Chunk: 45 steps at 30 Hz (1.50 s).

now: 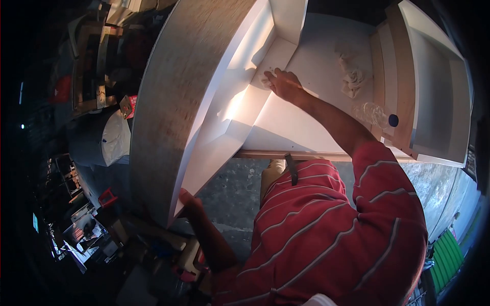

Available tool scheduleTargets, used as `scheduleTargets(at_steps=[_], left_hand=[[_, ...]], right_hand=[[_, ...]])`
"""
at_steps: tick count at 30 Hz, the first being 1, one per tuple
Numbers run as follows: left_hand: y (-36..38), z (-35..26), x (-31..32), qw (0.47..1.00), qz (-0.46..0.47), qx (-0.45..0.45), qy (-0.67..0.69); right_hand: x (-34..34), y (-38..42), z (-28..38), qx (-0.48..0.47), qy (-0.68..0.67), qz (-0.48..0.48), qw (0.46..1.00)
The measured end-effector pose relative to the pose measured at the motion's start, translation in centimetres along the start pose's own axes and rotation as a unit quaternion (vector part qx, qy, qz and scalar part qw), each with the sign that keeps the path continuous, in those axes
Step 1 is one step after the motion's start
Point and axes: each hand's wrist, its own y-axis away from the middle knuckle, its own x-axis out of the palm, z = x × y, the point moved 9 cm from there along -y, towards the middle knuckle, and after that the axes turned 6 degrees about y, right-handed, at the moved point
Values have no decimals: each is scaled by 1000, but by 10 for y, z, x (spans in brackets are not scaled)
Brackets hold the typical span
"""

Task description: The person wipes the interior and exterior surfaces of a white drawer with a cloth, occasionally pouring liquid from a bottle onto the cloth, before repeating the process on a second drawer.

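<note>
My right hand presses a small pale cloth against the white inner face of a large wooden cabinet piece. Its fingers are bent over the cloth. Low on the same piece, my left hand grips the near end of its edge, with the thumb on the white side and the other fingers mostly hidden. The piece leans over a white work surface. Beyond my right forearm, a crumpled cloth and a clear plastic bottle with a dark blue cap lie on that surface.
Another white and wood piece stands at the right. At the left are wooden frames, a white sack and a red stool. Grey floor shows below, and a green slatted object is at the lower right.
</note>
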Motion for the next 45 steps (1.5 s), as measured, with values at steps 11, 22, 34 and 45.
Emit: scheduleTargets(at_steps=[11,22,34,45], left_hand=[[1,1,-6,990,56,125,-46],[0,2,3,983,82,164,-27],[-1,1,-5,990,35,128,-42],[-3,7,-10,993,39,108,-34]], right_hand=[[-8,-6,-5,8,65,-10,998],[5,19,4,124,-235,77,961],[-19,-35,-58,138,117,-71,981],[-8,-33,-59,114,-16,-15,993]])
